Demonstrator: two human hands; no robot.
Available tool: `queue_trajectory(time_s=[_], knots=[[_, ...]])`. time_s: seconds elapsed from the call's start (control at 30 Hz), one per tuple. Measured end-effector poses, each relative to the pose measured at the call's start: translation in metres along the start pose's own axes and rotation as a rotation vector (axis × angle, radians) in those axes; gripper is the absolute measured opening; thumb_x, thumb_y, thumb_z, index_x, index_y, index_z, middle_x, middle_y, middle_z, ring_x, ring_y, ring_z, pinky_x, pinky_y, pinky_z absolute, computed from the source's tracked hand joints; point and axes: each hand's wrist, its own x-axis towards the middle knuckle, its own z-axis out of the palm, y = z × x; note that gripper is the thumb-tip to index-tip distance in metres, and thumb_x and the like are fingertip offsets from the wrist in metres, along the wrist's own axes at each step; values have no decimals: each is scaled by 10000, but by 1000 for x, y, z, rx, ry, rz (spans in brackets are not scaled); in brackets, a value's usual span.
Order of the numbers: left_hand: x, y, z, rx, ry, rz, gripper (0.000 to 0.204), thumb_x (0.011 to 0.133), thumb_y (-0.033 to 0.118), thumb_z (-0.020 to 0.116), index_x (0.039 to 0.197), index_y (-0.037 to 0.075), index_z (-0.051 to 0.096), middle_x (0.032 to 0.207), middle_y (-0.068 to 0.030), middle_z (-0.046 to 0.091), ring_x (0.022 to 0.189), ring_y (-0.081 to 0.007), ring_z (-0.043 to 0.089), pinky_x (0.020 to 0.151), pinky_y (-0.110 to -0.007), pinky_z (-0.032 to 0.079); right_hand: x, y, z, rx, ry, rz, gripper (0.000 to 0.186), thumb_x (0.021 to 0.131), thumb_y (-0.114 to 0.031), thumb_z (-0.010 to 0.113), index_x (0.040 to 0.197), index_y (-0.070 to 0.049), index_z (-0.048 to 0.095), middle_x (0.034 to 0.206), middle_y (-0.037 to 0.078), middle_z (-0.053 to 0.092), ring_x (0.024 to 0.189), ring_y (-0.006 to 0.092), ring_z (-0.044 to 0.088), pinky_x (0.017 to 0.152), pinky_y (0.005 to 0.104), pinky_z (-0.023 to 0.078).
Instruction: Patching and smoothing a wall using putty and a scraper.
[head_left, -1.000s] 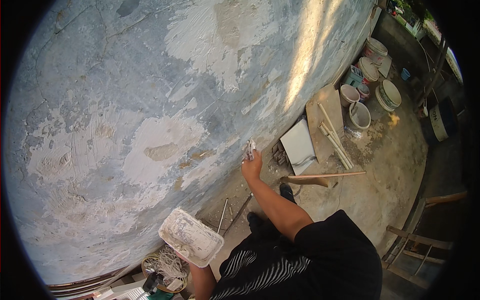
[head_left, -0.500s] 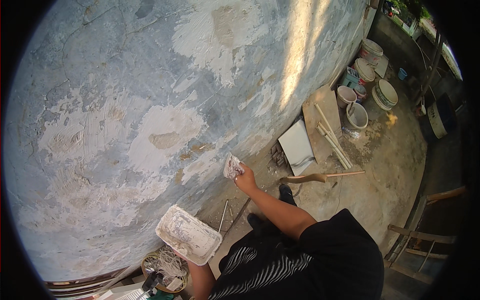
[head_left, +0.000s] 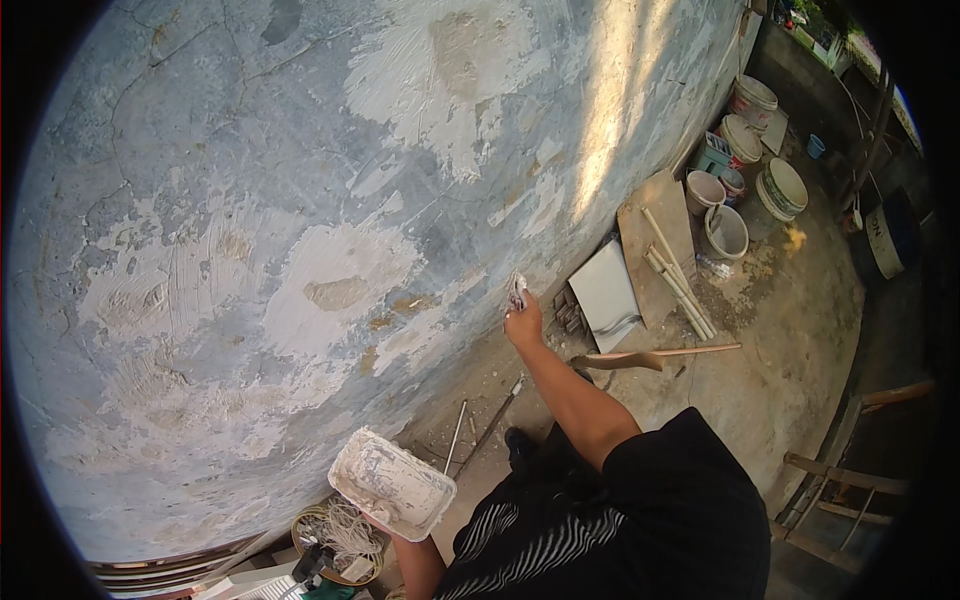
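Note:
My right hand is closed round a putty-smeared putty knife, its blade seen nearly edge-on. Hand and blade are raised close to the lower part of the blue-grey wall; whether the blade touches it I cannot tell. Several rough white putty patches cover the wall. Lower down, a white rectangular tub, caked with putty inside, tilts toward the wall. My left hand grips it from below, with most of the fingers hidden behind it.
Beneath the tub stands a bucket of rope and odds and ends. A metal rod lies by the wall base. Boards, pale poles and a long-handled tool lie ahead, before several buckets. A wooden frame is at right.
My right hand has moved up and to the right with the putty knife, whose blade has turned from broad to narrow in view. The tub appears slightly lower and farther right.

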Motion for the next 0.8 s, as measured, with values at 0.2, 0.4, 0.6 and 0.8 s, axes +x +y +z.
queue_trajectory(time_s=[0.2, 0.4, 0.6, 0.8], knots=[[14, -7, -32, 87, 20, 29, 844, 765, 544, 634, 1389, 47, 357, 1261, -277, 499, 1079, -473, 542, 882, -616, 463, -44, -54, 17, -48, -66, -11, 377, 753, -10, 584, 1118, 71, 542, 1103, 260, 511, 1038, 432, 508, 893, 428, 431], [20, -13, -16, 58, -52, -17, 673, 890, 499, 459, 1403, 73, 367, 1338, -219, 476, 1165, -424, 513, 954, -589, 430, -90, -54, 3, 130, -286, -129, 347, 727, 48, 538, 1071, 65, 577, 1051, 215, 583, 991, 368, 569, 843, 385, 459], [4, -9, 5, 71, -118, 30, 710, 854, 506, 515, 1392, 65, 375, 1303, -232, 496, 1139, -436, 523, 929, -595, 442, -60, 0, -27, 361, -215, 285, 386, 716, 50, 488, 1084, 37, 605, 1044, 227, 634, 958, 349, 622, 853, 345, 470], [-17, -9, 20, 82, -143, 70, 749, 819, 514, 571, 1381, 57, 383, 1268, -245, 515, 1114, -448, 533, 905, -602, 454, 8, 10, -6, 217, -36, 306, 347, 752, 16, 528, 1090, 52, 599, 1059, 220, 618, 968, 357, 615, 856, 357, 476]])
